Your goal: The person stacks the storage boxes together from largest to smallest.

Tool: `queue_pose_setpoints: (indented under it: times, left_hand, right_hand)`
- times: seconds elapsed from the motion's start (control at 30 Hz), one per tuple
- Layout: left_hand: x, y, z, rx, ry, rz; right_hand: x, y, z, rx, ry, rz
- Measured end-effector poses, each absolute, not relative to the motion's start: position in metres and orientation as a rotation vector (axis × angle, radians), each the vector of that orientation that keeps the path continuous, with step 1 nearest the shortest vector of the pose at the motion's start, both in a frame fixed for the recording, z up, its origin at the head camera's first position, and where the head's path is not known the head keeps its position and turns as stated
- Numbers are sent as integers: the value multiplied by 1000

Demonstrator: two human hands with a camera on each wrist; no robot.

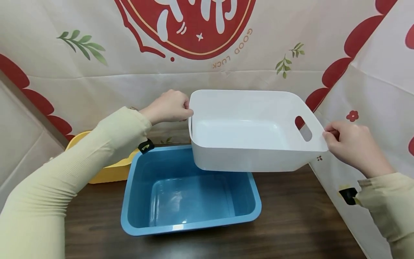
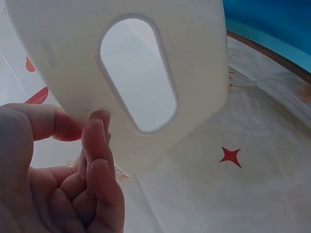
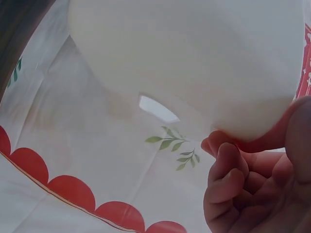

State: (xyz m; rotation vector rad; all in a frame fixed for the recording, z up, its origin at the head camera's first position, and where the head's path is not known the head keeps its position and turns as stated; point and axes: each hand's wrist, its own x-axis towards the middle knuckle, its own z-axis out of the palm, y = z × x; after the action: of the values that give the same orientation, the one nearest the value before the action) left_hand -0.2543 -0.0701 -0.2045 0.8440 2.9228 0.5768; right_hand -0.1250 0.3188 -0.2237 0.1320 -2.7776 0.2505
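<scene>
Both hands hold up a white plastic storage bin (image 1: 239, 158) with oval handle slots in its end walls; its inside faces the head camera and holds nothing. The left hand (image 1: 171, 106) pinches the rim of the left end, thumb and fingertips beside the slot in the left wrist view. At the other end the right hand (image 1: 354, 145) pinches the rim near its front corner. Below the white bin, a blue plastic basin (image 1: 191, 226) sits on the dark wooden table (image 1: 291, 219). The white bin overlaps the basin's back right part in the head view.
A yellow container (image 1: 113, 174) stands at the back left, partly hidden behind the left sleeve and the basin. Cream fabric (image 1: 129, 84) with red and green prints hangs behind the table and along both sides.
</scene>
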Motion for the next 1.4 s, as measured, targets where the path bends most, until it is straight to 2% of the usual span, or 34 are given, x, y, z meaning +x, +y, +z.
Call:
queue_pose_setpoints:
  times: [0.4,1.4]
  left_hand:
    - [-234,-101,-205,856,2951,592]
    - [-193,-161,-204,680,3000,586]
  right_hand:
    - [-116,296,-223,213,-2748,236]
    - [-102,245,-224,450,-2665,240]
